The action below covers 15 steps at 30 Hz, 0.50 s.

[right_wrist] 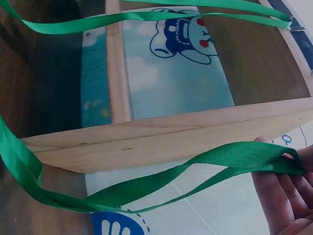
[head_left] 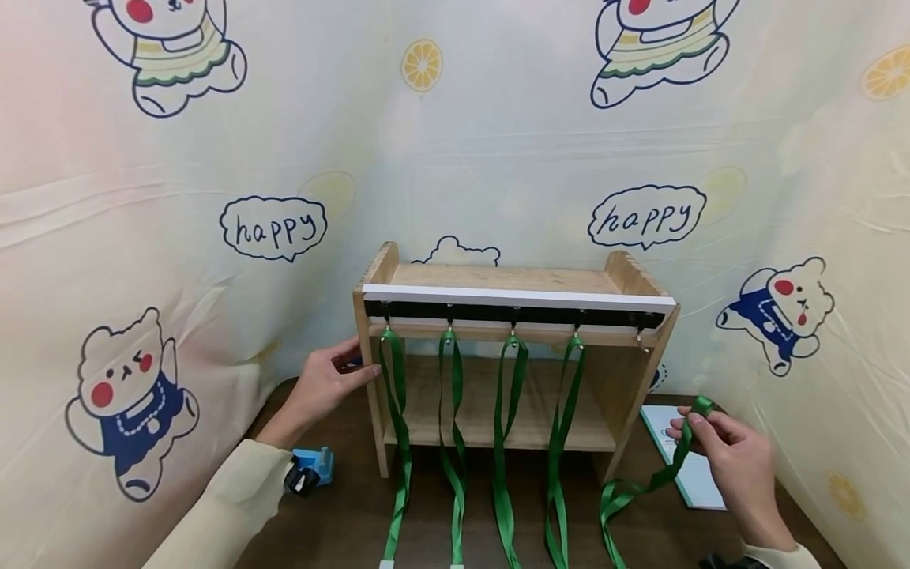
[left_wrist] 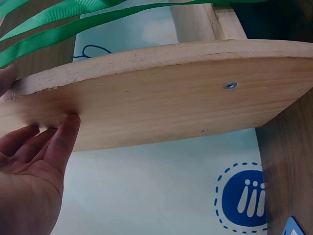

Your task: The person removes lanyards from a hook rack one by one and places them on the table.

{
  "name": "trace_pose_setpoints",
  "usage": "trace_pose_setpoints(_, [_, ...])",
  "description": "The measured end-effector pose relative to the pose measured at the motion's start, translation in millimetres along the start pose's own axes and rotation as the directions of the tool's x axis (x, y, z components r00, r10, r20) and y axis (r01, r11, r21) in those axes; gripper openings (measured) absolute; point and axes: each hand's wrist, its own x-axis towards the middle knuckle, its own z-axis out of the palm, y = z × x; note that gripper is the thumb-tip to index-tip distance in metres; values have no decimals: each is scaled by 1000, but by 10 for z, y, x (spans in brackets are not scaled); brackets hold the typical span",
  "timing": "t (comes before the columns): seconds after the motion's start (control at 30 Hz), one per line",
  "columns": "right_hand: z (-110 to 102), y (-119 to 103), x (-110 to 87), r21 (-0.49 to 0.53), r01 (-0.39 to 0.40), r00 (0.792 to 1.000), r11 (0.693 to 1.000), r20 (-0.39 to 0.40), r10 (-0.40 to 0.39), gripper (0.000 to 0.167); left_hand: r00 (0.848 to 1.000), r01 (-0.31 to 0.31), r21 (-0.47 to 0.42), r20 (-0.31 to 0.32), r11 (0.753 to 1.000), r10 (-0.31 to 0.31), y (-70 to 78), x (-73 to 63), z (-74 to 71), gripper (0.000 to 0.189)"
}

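Observation:
A small wooden shelf (head_left: 479, 399) stands upright on the table. My left hand (head_left: 320, 387) holds its left side panel, thumb at the front edge; in the left wrist view the fingertips press the outer face (left_wrist: 161, 107). To the right of the shelf, my right hand (head_left: 735, 458) pinches the looped upper end of a green lanyard (head_left: 668, 474), whose length droops toward the table. Several green lanyards (head_left: 503, 458) hang from hooks on a black strip (head_left: 483, 314) along the shelf's top front. The rightmost hook (head_left: 643, 341) carries no lanyard.
A blue tape dispenser (head_left: 313, 465) sits on the dark table (head_left: 327, 521) near my left forearm. Behind my right hand lies a light-blue-edged notepad (head_left: 700, 478). A printed cloth (head_left: 455, 158) with cartoon bears encloses the back and sides.

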Motion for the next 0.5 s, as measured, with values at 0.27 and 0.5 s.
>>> trace_pose_setpoints(0.27, [-38, 55, -56, -86, -27, 998, 996, 51, 31, 46, 1000, -8, -5, 1, 1000, 8, -8, 10, 5, 62])
trace_pose_setpoints(0.5, [-43, 150, -151, -89, -82, 974, 993, 204, 99, 42, 1000, -2, 0, 4, 1000, 2, -8, 10, 1, 62])
